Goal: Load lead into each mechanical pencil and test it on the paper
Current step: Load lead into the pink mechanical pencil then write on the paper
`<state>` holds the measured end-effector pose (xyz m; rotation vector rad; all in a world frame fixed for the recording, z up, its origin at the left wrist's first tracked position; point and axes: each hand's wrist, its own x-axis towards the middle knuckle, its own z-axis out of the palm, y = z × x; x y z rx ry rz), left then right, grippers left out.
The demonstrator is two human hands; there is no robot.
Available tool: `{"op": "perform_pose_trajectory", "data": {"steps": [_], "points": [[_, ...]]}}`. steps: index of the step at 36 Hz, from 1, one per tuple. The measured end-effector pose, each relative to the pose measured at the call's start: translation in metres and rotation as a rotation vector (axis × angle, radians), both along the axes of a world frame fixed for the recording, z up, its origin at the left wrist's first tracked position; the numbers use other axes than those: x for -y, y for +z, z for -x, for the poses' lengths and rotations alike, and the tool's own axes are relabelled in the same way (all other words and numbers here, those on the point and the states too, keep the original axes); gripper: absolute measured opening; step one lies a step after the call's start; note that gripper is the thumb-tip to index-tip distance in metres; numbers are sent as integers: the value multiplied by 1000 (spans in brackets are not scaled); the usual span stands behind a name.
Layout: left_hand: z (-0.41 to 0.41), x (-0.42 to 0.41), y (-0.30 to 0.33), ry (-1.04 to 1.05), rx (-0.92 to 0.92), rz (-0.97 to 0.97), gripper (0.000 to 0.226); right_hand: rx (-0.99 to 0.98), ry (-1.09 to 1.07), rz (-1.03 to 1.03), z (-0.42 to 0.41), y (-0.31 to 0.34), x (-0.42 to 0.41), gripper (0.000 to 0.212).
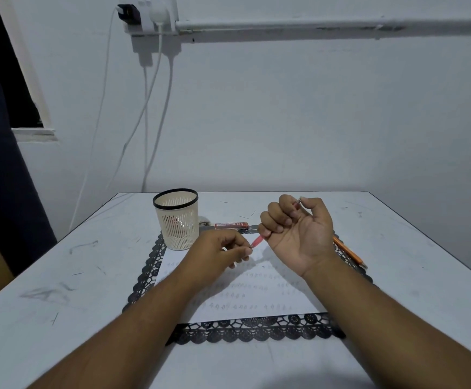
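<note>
We grip red mech pencil (257, 240) in R hand (299, 234), fist curled round barrel. L hand (223, 252) pinches its tip, 7 o'clock of fist. Cream pen cup (176, 219) at 10 o'clock, over paper (256, 299).

Red pencil (257, 240), cream holder (176, 220), black lace mat (245, 331).

Both forearms are bare from the lower edge of the view to the wrists, with no sleeve showing. The left hand (223, 252) and right hand (296, 228) are bare, with short nails.
</note>
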<state>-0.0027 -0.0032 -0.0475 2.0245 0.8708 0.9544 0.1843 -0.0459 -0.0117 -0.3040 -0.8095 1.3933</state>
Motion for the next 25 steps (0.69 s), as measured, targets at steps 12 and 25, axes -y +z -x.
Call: {"op": "perform_pose_trajectory", "data": {"steps": [12, 25], "points": [[0, -2, 1, -17, -7, -5, 14, 28, 8, -4, -1, 2, 0, 29], [0, -1, -1, -16, -11, -6, 14, 30, 15, -6, -2, 0, -1, 29]]}}
